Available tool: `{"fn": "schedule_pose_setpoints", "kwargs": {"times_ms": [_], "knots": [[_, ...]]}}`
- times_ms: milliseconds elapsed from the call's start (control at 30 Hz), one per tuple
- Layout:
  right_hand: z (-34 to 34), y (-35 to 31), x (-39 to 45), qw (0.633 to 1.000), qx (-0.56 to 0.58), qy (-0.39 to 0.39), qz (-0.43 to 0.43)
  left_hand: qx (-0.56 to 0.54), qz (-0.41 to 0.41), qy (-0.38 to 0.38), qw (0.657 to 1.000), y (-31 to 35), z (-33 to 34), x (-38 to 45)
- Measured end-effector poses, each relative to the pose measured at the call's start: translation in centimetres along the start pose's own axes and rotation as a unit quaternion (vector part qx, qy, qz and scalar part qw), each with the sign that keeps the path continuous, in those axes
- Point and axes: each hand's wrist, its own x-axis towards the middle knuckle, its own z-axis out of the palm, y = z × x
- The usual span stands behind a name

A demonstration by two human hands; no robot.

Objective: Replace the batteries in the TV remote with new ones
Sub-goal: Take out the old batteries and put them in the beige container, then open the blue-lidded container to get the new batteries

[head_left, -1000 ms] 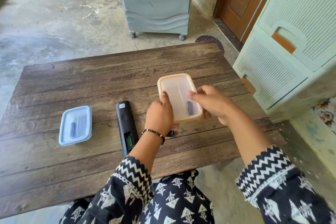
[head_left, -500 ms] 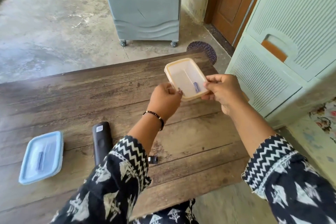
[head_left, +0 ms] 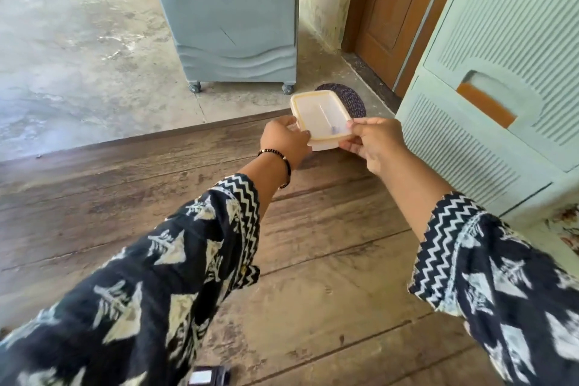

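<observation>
Both hands grip the lidded container (head_left: 321, 117) over the tabletop's (head_left: 329, 260) far edge at one o'clock: left hand (head_left: 285, 139) and right hand (head_left: 374, 141) curl round its near corners. If the lid pops off, its small battery could spill onto the floor.

Home — air cooler (head_left: 232, 19), plastic drawers (head_left: 488, 110)
</observation>
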Motion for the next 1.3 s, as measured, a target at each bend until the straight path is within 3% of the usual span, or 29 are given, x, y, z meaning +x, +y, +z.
{"fn": "schedule_pose_setpoints", "kwargs": {"times_ms": [400, 667, 1000, 1300], "knots": [[0.1, -0.4, 1.7, 0.999, 0.022, 0.022, 0.009, 0.015, -0.003, 0.033, 0.999, -0.1, 1.8, 2.2], [-1.5, 1.6, -4.3, 0.995, -0.006, 0.095, -0.036, -0.001, 0.01, 0.041, 0.999, -0.2, -2.1, -3.2], [1.0, 4.9, -22.5, 0.994, -0.036, -0.091, -0.039, -0.034, 0.057, 0.06, 0.996, -3.6, -13.8, -20.3], [7.6, 7.3, -33.4, 0.97, -0.101, -0.219, -0.033, -0.048, 0.074, 0.191, 0.978, -9.5, -25.4, -30.6]]}}
